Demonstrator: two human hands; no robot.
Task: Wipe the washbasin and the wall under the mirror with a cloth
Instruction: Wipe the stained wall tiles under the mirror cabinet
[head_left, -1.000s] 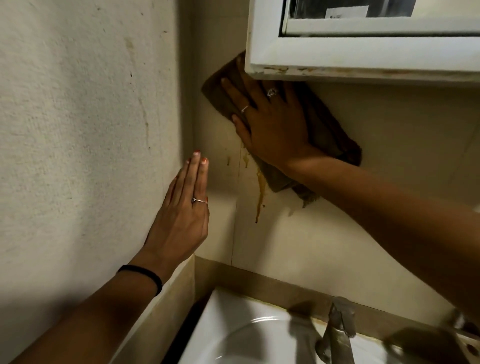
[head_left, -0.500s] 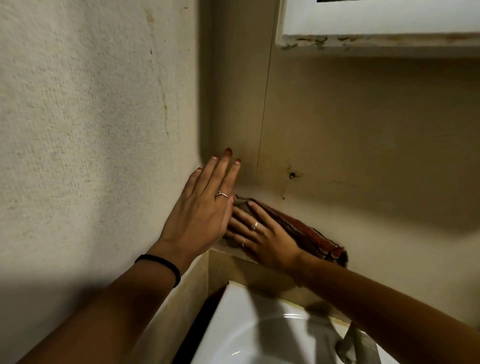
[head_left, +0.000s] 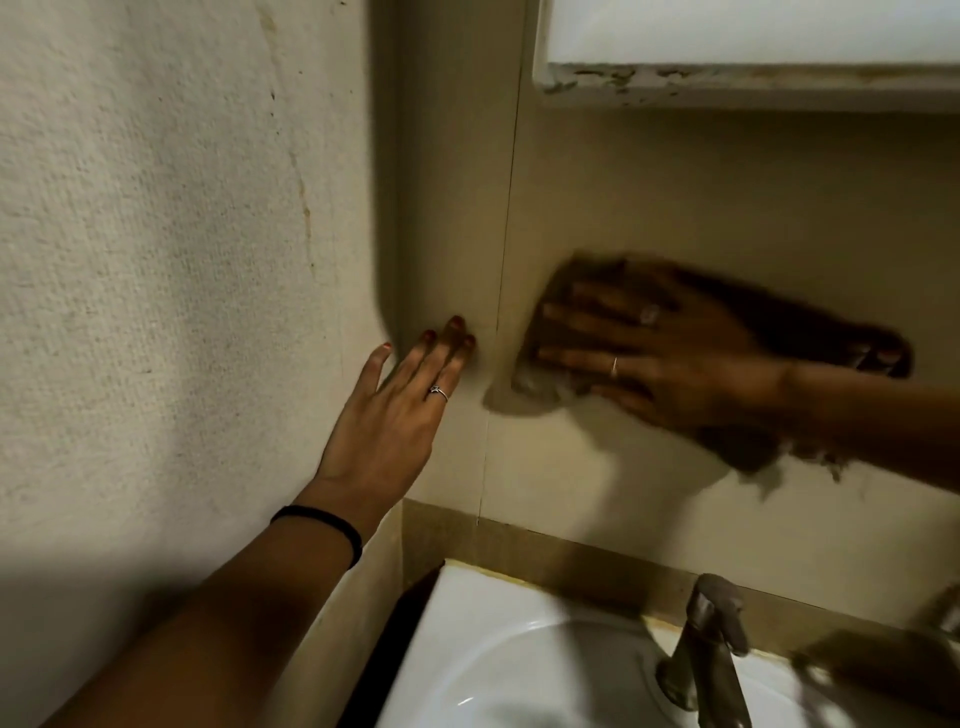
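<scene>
I am pressing the brown cloth (head_left: 566, 376) flat under my right hand (head_left: 670, 358) on the tiled wall (head_left: 675, 208) below the mirror frame (head_left: 727, 85), fingers spread, my open left hand (head_left: 395, 410) bracing near the corner; the washbasin (head_left: 519, 654) probably comes next.

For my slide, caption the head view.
Right hand presses a brown cloth flat on the wall above the washbasin; left hand braces nearby.

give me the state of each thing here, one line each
cloth: pressed flat on the wall, motion-blurred
right hand: spread flat on the cloth
left hand: open, empty, fingertips at the wall corner
tap: no water running
washbasin: empty where visible
mirror frame: underside stained, flaking
</scene>
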